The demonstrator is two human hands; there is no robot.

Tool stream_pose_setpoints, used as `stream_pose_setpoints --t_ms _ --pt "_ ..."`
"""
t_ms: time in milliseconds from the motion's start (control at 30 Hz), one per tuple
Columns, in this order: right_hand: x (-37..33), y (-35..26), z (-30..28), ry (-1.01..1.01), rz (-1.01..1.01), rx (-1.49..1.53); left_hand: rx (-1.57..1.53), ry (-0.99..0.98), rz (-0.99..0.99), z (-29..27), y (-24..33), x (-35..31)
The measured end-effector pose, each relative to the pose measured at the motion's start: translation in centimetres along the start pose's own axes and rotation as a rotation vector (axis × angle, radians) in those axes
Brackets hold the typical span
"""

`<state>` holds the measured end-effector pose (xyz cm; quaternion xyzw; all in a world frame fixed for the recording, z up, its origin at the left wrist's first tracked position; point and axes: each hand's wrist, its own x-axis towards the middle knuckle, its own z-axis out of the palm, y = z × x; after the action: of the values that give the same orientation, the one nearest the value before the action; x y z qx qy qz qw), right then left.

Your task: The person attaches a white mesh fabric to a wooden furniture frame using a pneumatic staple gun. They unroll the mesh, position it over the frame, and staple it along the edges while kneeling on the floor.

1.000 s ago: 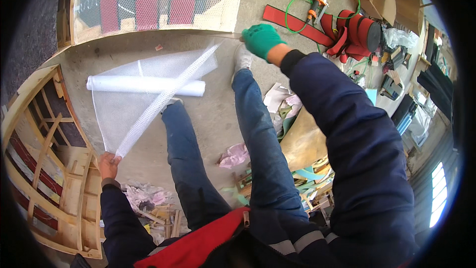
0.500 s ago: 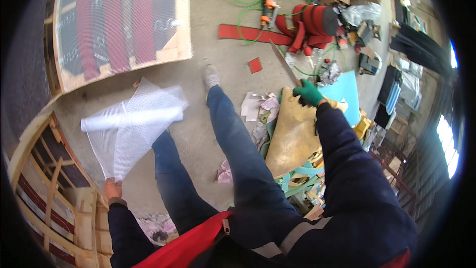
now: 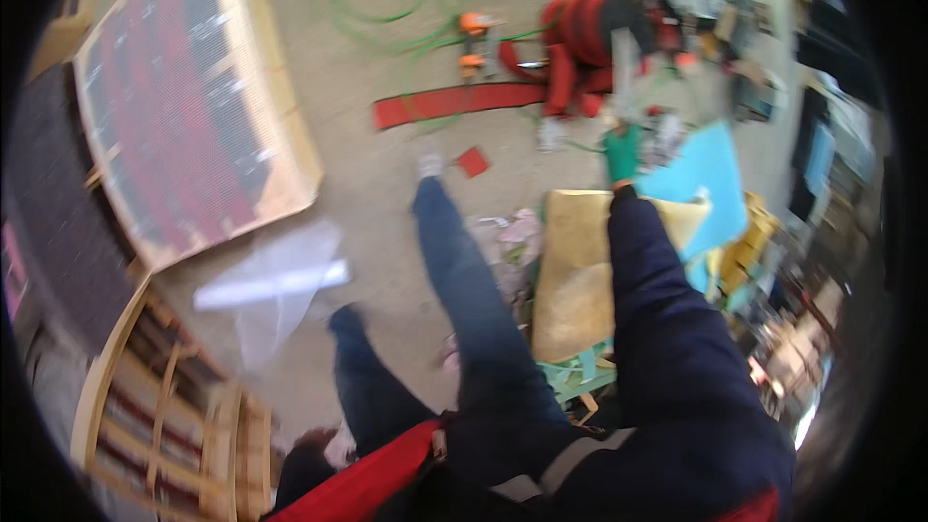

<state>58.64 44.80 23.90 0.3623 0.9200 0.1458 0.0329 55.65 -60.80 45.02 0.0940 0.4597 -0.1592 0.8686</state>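
One hand, the right hand [image 3: 622, 155], in green, has its fingers closed on a long blade [image 3: 626, 68], far right. The left hand [image 3: 314, 440] is near left, too blurry to tell about its fingers. White mesh [image 3: 280, 284] lies left on the floor [image 3: 377, 232]. A careless swing could nick the red roll [image 3: 580, 21]. Earlier, the left hand held the mesh; now it is off it.

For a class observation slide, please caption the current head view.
Green-gloved right hand holds a long, blurred blade-like tool, while white mesh lies on the floor.
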Motion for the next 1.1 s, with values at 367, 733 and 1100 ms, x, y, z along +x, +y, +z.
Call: stream_pose_setpoints --t_ms 367,733,1100 --pt "21.6 4.2 15.5 -0.465 0.571 0.99 -0.131 0.375 0.054 -1.8 5.4 -15.3" --pt "1.8 -8.9 1.3 -1.012 0.579 1.268 -0.639 0.651 -0.036 -3.0 8.1 -10.4" --pt "1.5 -41.3 -25.7 -1.43 0.134 1.316 -1.063 1.633 -0.352 -23.9 -19.2 -20.7"
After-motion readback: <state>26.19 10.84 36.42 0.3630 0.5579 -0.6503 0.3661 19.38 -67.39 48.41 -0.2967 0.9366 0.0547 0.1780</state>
